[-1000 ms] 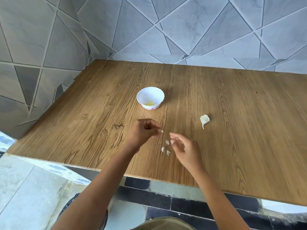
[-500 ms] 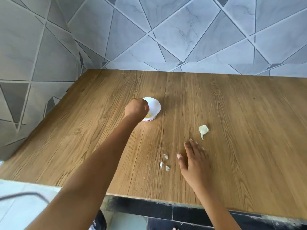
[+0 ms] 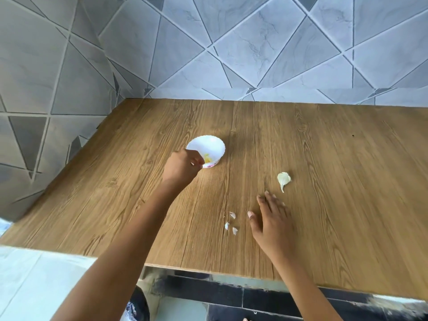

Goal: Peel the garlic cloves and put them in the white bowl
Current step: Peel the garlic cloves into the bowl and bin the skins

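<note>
The small white bowl (image 3: 209,142) stands on the wooden table (image 3: 342,212) left of centre, with yellowish peeled garlic (image 3: 207,158) inside. My left hand (image 3: 181,169) hovers at the bowl's near-left rim and covers part of it. Its fingers are curled in, with a tiny white speck at the fingertips that I cannot identify. One unpeeled garlic clove (image 3: 284,179) lies to the right. My right hand (image 3: 271,218) lies flat and open on the table, fingertips a short way below-left of that clove.
A few white peel scraps (image 3: 231,222) lie just left of my right hand. Grey tiled walls (image 3: 254,54) close off the table at the back and left. The table's front edge (image 3: 231,273) runs close below my forearms.
My left hand carried a clove from near the peel scraps to the bowl and has now drawn back slightly from over it. My right hand flattened and slid toward the unpeeled clove.
</note>
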A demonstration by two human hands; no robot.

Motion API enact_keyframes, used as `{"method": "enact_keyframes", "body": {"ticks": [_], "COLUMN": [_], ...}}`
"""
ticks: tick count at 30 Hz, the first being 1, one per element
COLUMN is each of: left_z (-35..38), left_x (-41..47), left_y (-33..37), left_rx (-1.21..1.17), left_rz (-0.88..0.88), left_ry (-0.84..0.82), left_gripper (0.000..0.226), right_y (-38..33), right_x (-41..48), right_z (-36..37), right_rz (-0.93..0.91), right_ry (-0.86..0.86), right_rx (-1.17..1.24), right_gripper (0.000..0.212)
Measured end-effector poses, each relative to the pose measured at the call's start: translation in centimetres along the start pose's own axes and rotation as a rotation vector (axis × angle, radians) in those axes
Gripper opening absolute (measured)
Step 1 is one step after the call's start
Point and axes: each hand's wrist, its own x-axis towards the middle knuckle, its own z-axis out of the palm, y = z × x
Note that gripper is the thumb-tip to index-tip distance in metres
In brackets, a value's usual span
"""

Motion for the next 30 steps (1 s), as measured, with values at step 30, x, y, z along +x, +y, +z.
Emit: {"method": "enact_keyframes", "body": {"ticks": [30], "left_z": [6.6], "left_x": [-12.0], "left_y": [3.4], "left_rx": [0.084], "left_rz": [0.433], "left_ry": [-0.272], "left_gripper": [0.013], "right_y": [0.3], "right_x": [-1.7], "right_z": [0.8], "right_rz": [-0.057], "right_ry": [0.085], "right_rx": [0.167], "right_gripper": [0.044]}}
